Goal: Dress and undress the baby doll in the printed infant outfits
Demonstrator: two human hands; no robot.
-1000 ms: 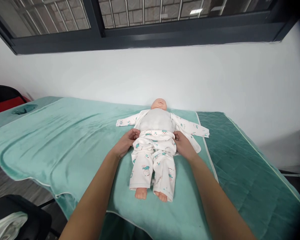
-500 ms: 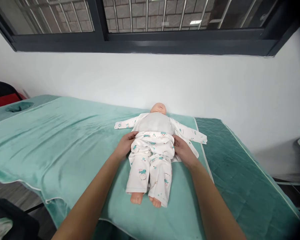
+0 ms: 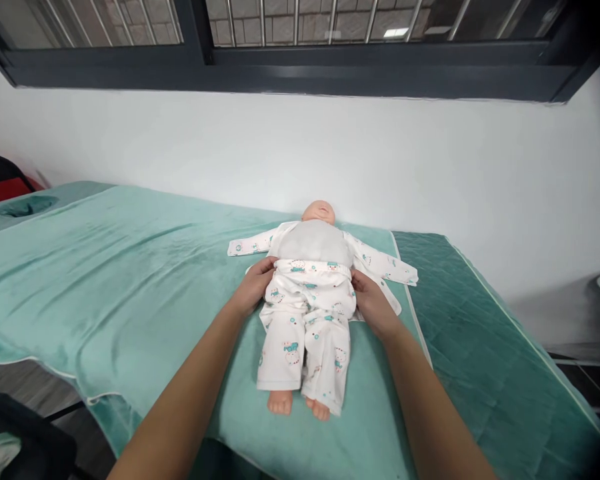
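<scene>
A baby doll (image 3: 319, 212) lies on its back, head toward the wall, feet toward me. White printed baby trousers (image 3: 307, 300) cover its legs up to the waist, with the toes showing below the cuffs. My left hand (image 3: 256, 283) is closed on the waistband's left side, and my right hand (image 3: 373, 300) grips its right side; the fingertips are partly hidden by cloth. Beneath the doll a matching long-sleeved top (image 3: 385, 265) is spread, its sleeves stretched out to both sides. The doll's pale grey torso (image 3: 316, 241) shows above the waistband.
A light green blanket (image 3: 130, 280) covers most of the padded bed, with a darker quilted cover (image 3: 460, 347) on the right. Behind stands a white wall (image 3: 230, 147) under a barred window. A black chair-like object (image 3: 25, 427) is at the lower left.
Both hands keep hold of the waistband, which sits slightly higher on the torso. The camera view has shifted a little.
</scene>
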